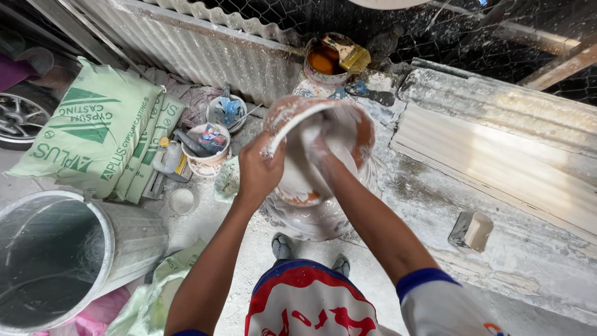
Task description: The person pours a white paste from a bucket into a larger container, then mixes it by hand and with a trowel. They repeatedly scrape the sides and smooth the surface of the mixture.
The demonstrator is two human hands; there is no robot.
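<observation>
Orange bowl [357, 134] | left hand [258, 171] grip closed on rim | right hand [320, 149] inside, grip unclear | green sacks [93, 130] left

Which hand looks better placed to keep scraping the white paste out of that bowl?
Probably the right hand: it reaches inside the tilted bowl, in the white paste. The left hand grips the rim, steadying it.

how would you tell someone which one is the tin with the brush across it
Start at the corrugated metal wall at the top of the view and follow its foot rightward, past the two small tubs. The tin stands just above the person's plaster-caked bowl. It alone holds amber liquid, with a yellowish brush lying over its rim.
</observation>
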